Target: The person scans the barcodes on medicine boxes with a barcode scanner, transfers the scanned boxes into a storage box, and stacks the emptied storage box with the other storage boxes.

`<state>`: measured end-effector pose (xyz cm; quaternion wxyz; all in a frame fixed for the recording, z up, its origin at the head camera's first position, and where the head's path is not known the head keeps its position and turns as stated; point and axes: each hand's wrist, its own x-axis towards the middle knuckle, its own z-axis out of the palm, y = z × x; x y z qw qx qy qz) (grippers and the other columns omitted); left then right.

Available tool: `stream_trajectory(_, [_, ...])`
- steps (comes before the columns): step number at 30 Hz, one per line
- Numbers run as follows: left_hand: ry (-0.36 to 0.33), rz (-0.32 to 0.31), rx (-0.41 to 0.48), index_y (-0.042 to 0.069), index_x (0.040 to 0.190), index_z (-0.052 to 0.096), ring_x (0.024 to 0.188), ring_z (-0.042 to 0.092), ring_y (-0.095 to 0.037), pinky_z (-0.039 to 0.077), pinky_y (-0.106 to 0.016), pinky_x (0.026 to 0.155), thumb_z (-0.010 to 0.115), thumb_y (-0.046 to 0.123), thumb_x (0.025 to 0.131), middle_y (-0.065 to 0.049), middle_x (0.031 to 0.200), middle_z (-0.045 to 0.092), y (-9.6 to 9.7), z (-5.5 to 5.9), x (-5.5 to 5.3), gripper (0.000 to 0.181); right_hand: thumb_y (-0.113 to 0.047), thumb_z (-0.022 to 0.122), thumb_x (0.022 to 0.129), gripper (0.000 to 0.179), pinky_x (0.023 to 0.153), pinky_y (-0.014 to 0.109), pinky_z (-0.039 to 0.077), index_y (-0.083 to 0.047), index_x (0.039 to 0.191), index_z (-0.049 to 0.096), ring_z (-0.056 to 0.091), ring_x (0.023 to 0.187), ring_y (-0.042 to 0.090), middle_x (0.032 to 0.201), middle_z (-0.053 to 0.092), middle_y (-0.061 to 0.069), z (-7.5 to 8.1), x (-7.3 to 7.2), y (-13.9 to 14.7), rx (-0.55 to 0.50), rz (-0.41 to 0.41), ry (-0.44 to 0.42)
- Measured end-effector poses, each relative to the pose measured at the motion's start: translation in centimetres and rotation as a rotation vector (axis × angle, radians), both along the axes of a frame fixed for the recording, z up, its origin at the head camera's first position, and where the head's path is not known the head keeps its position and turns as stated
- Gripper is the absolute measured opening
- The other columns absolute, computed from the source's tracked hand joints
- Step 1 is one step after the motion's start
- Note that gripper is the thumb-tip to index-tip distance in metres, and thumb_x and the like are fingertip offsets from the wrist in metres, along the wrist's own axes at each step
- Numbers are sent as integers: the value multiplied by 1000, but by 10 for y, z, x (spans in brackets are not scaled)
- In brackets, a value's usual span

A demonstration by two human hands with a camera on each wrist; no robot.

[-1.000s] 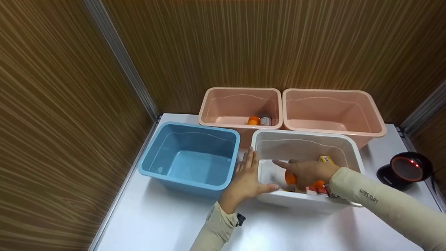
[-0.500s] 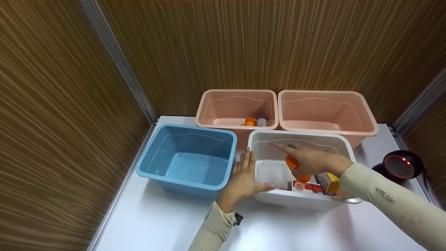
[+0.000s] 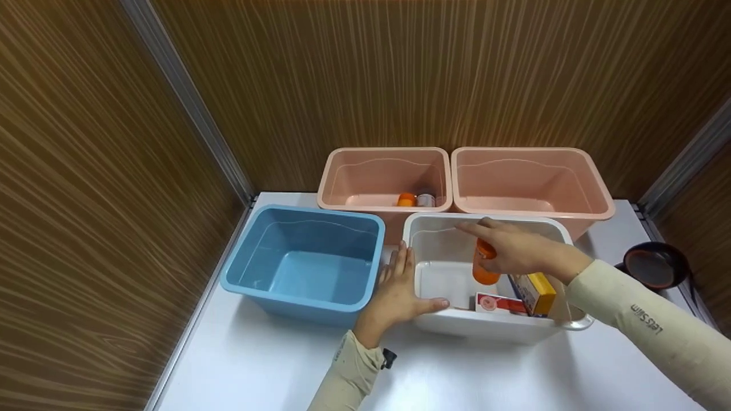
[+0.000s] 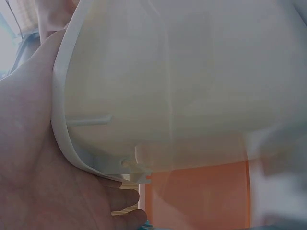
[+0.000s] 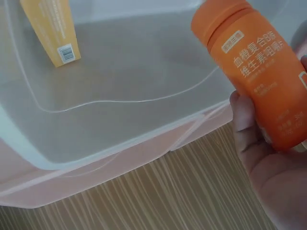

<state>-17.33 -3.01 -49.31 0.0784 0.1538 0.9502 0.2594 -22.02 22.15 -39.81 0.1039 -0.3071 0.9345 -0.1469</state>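
My right hand (image 3: 517,248) grips an orange vitamin bottle (image 3: 485,274) over the white bin (image 3: 485,327). In the right wrist view the bottle (image 5: 261,72) is tilted, its cap toward the upper left and its printed label showing. My left hand (image 3: 393,299) rests on the bin's near left corner with fingers straight and thumb along the front rim. The left wrist view has the palm (image 4: 29,143) against that rim. Inside the bin, below my right hand, are a red and white box (image 3: 499,305) and a yellow box (image 3: 541,292).
A blue bin (image 3: 302,305) stands left of my left hand. Behind are two pink bins: the left one (image 3: 354,207) holds an orange bottle (image 3: 406,200) and a white container (image 3: 426,200). A black scanner (image 3: 657,265) stands at the right. Wood-patterned walls enclose the table.
My right hand has lifted the orange bottle higher from the bin's contents, uncovering the boxes. The yellow box has shifted toward the front. The scanner's red lights have gone out. My left hand stays put.
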Motion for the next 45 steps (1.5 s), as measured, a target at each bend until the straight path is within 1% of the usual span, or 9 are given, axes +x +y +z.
stream_trajectory(8, [16,0,13,9,152,2,142,-3,-29,10,-50,110,50,89,60,-4,157,-13,-1,0,0,132,-12,72,78,65,78,51,49,-20,138,50,51,93,28,115,54,10,8,0,6,-54,-15,23])
stream_trajectory(15, [4,14,24,11,153,1,142,-3,-26,9,-49,110,51,89,59,-2,157,-13,0,0,0,131,-16,76,74,40,73,40,51,-8,112,63,52,87,25,104,51,7,13,-1,12,-158,-69,22])
stream_trajectory(22, [27,2,37,9,152,3,142,-4,-25,12,-51,110,50,89,60,-4,157,-11,0,-1,0,131,-17,68,83,25,69,37,49,-9,105,61,55,78,20,93,61,2,19,-7,25,-285,-58,137])
stream_trajectory(26, [43,-10,35,7,152,3,142,-2,-27,14,-53,109,52,87,62,-6,157,-10,0,-1,0,130,-22,60,92,23,70,35,49,-10,112,61,56,80,21,99,62,4,23,-8,34,-381,-117,144])
stream_trajectory(30, [32,-9,33,7,152,2,142,-6,-25,11,-51,109,56,83,64,-6,157,-12,0,-1,1,129,-33,57,95,35,69,34,52,-11,123,58,55,86,26,110,57,9,25,-8,43,-483,-228,48])
stream_trajectory(34, [23,-9,34,8,152,0,141,-9,-23,10,-51,110,55,84,63,-6,157,-13,0,-1,1,129,-31,57,95,46,72,35,54,-9,135,51,53,97,31,122,49,14,25,-9,54,-677,-341,-108])
stream_trajectory(40, [28,-12,22,8,152,-3,141,-10,-24,12,-52,109,46,91,60,-5,157,-14,0,-2,1,133,-25,55,97,51,93,43,42,-13,143,39,48,115,29,134,35,11,28,-13,71,-1335,-519,-509])
stream_trajectory(42, [27,-11,27,8,152,-2,141,-11,-23,11,-52,109,46,91,60,-5,157,-14,1,-2,1,133,-26,55,97,52,96,46,38,-12,142,34,51,115,32,134,34,12,29,-13,77,-1554,-523,-644])
stream_trajectory(45, [33,-12,31,6,152,2,141,-11,-24,10,-51,110,49,89,61,-6,157,-13,1,-1,2,132,-29,52,98,52,99,48,34,-16,142,25,52,116,36,135,34,11,28,-12,83,-1696,-470,-762])
